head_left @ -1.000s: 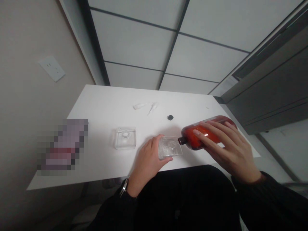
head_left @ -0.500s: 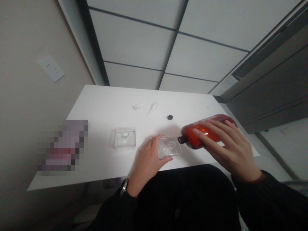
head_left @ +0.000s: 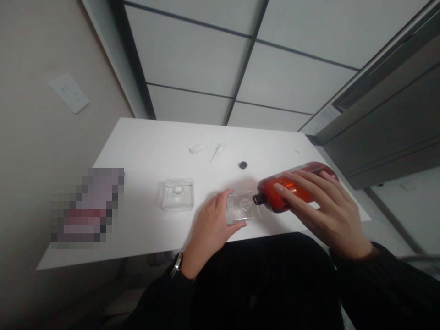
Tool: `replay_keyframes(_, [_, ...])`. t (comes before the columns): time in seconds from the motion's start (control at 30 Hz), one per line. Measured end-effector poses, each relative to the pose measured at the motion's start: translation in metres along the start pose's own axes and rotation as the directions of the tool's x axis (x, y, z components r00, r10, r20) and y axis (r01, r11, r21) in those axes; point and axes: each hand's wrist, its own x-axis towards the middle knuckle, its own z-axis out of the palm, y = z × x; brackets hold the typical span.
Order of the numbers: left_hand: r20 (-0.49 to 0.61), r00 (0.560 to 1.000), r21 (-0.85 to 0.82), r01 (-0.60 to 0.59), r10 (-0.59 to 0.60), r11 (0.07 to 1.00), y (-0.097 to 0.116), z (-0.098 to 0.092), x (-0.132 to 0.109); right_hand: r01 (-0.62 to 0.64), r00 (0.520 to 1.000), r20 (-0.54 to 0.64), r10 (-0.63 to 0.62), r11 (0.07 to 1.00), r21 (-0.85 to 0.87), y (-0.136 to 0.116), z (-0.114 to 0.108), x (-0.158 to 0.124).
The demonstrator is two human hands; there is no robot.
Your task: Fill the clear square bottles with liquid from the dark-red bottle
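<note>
My left hand (head_left: 213, 222) grips a clear square glass bottle (head_left: 237, 213) from its left side, thumb along the near edge and fingers behind. A round opening shows on its face. In my right hand (head_left: 330, 211) lies a large reddish-amber bottle (head_left: 275, 192), tilted nearly flat with its dark, uncapped neck pointing left. That neck sits over the right edge of the glass bottle, close to the opening. Whether liquid is flowing I cannot tell. Left of my left hand stands a second clear square glass bottle (head_left: 178, 197) with a round opening on top.
A small black cap (head_left: 243, 165) lies behind the held glass bottle. Farther back are two clear-white pump sprayer pieces (head_left: 217, 150). A pixelated, blurred-out object (head_left: 91, 201) occupies the left side of the white table (head_left: 144, 142). Panelled doors (head_left: 192, 55) stand behind the table.
The view has shifted slightly, so things sit a little higher in the picture. Both hands keep their holds, and the amber bottle's neck stays at the glass bottle.
</note>
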Motion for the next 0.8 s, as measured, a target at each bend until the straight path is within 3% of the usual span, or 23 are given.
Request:
replay_keyframes(0.37, [-0.009,1.0,-0.003,-0.011,0.011,1.0,-0.002,0.002,0.0,-0.027,1.0,0.017,0.026,0.997,0.066,-0.003,0.006,-0.002])
replay_keyframes(0.53, [-0.032,0.999,-0.014,-0.023,0.023,1.0,-0.005,0.004,-0.002,-0.159,0.986,-0.015,0.163,0.974,0.16,-0.014,0.014,-0.007])
replay_keyframes(0.63, [-0.081,0.996,0.002,-0.036,0.036,0.999,-0.011,0.008,-0.001,-0.33,0.927,-0.075,0.367,0.895,0.3,-0.025,0.023,-0.017])
replay_keyframes(0.8, [-0.22,0.97,0.144,-0.076,0.106,0.987,-0.012,0.019,0.003,-0.529,0.745,-0.122,0.655,0.693,0.49,-0.039,0.042,-0.038])
